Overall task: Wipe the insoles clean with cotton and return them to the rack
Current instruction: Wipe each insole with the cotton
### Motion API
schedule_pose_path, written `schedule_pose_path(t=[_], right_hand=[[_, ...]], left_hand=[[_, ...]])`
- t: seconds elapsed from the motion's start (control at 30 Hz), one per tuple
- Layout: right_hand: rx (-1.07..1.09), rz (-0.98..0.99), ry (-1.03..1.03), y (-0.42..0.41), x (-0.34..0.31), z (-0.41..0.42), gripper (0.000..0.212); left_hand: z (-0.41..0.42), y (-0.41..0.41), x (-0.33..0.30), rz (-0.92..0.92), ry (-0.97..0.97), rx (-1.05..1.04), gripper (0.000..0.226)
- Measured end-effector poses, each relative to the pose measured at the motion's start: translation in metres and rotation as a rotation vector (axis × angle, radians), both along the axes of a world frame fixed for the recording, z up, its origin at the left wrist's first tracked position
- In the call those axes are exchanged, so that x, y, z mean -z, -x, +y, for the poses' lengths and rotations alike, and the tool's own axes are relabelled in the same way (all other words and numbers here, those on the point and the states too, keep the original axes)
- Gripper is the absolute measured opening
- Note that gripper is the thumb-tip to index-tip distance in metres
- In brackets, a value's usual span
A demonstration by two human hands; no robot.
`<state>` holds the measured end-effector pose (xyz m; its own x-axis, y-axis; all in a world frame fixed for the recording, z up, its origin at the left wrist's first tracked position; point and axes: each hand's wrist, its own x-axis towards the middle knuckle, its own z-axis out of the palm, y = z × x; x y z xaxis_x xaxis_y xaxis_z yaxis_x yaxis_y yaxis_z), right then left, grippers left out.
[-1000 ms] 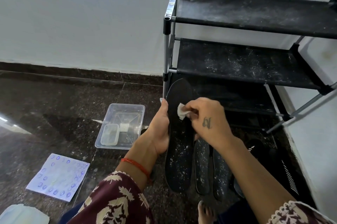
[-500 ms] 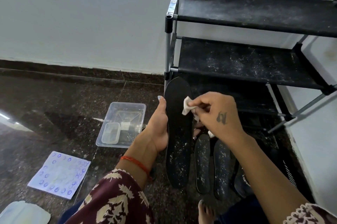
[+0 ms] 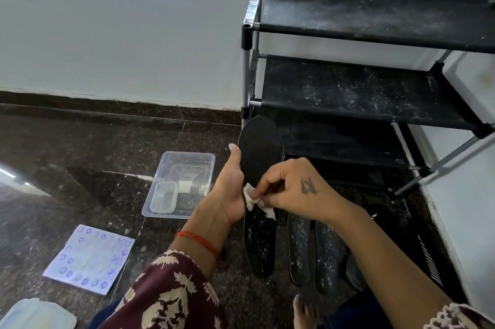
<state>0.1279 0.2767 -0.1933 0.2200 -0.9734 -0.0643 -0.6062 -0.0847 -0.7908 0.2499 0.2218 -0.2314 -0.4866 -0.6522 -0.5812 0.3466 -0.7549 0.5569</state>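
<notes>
At frame centre, the left hand (image 3: 230, 194) gripped the insole (image 3: 259, 194); the right hand (image 3: 292, 189) pinched cotton (image 3: 250, 194). Firm downward strokes would likely suit the speckled lower half.

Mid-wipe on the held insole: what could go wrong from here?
The cotton pad is small and pinched only at the right hand's fingertips; it could slip. The held insole's lower half remains speckled white, so racking it now leaves dirt. The rack shelves look dusty and could re-soil it.

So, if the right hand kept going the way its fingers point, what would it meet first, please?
The right hand points left across the insole; its cotton already looks to touch the left hand, so likely that palm first, though depth is unclear.
</notes>
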Motion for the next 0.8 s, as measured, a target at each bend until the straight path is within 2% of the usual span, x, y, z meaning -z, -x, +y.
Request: schedule_pose_path(t=[0.07, 0.17, 0.3, 0.33, 0.47, 0.57, 0.63, 0.7, 0.77, 0.8], right_hand=[[0.086, 0.019, 0.054, 0.009, -0.001, -0.001, 0.020], [0.340, 0.047, 0.250, 0.016, 0.006, -0.007, 0.019], [0.313, 0.260, 0.276, 0.004, 0.016, -0.008, 0.016], [0.289, 0.263, 0.271, 0.000, 0.017, -0.008, 0.016], [0.172, 0.110, 0.190, -0.007, 0.012, -0.007, 0.017], [0.066, 0.038, 0.027, -0.006, 0.005, -0.004, 0.018], [0.041, -0.002, -0.059, -0.002, -0.002, -0.002, 0.018], [0.160, -0.134, -0.060, 0.003, -0.008, -0.002, 0.017], [0.397, -0.295, -0.032, 0.010, -0.009, -0.005, 0.017], [0.503, -0.301, -0.012, 0.014, -0.006, -0.007, 0.015]], left_hand=[[0.001, 0.000, -0.001, 0.010, 0.012, 0.026, 0.078], [0.003, 0.002, -0.002, 0.031, 0.016, 0.072, 0.080], [0.006, 0.005, -0.001, 0.033, 0.000, 0.088, 0.084], [0.006, 0.006, 0.000, 0.039, -0.012, 0.080, 0.085], [0.003, 0.002, 0.002, 0.064, -0.030, 0.048, 0.084], [-0.001, 0.000, 0.004, 0.026, -0.032, -0.001, 0.073], [-0.003, 0.000, 0.003, 0.020, -0.034, -0.017, 0.075], [-0.002, 0.000, 0.001, 0.039, -0.037, 0.003, 0.079], [-0.001, 0.001, 0.000, 0.042, -0.030, 0.035, 0.082], [0.000, 0.001, -0.001, 0.038, -0.025, 0.045, 0.082]])
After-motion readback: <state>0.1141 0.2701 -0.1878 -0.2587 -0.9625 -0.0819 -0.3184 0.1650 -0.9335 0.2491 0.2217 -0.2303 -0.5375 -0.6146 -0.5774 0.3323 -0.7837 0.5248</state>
